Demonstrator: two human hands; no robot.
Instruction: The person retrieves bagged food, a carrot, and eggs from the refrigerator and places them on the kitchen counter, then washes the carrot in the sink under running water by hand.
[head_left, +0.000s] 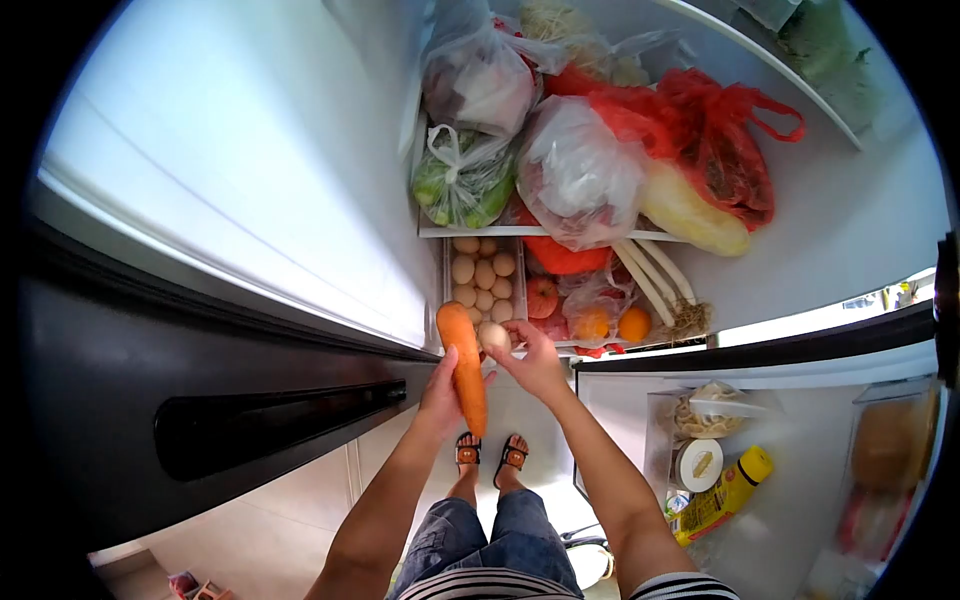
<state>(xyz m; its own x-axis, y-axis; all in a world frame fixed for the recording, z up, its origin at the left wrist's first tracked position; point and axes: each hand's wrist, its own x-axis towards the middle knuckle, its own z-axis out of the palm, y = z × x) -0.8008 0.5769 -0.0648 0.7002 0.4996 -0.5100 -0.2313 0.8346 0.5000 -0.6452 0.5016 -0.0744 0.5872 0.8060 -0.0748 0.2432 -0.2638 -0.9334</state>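
Observation:
A large orange carrot [464,368] lies upright along my left hand [440,395], whose fingers are wrapped round its lower side. My right hand [533,358] holds a pale brown egg [493,338] between thumb and fingers, close beside the carrot's upper half. Some left-hand fingertips show behind the carrot, below the egg. Just beyond both hands, several more eggs [485,272] sit in a clear bin at the bottom of the open fridge. Right of the eggs are a red apple [541,297] and an orange [634,323].
Bagged green vegetables [458,185], a white bag [580,165], a red bag [715,130] and a pale cabbage [690,208] fill the shelf above. Leeks [655,275] stick out below it. The black left door [250,350] and the right door, with a yellow bottle [725,495], stand open.

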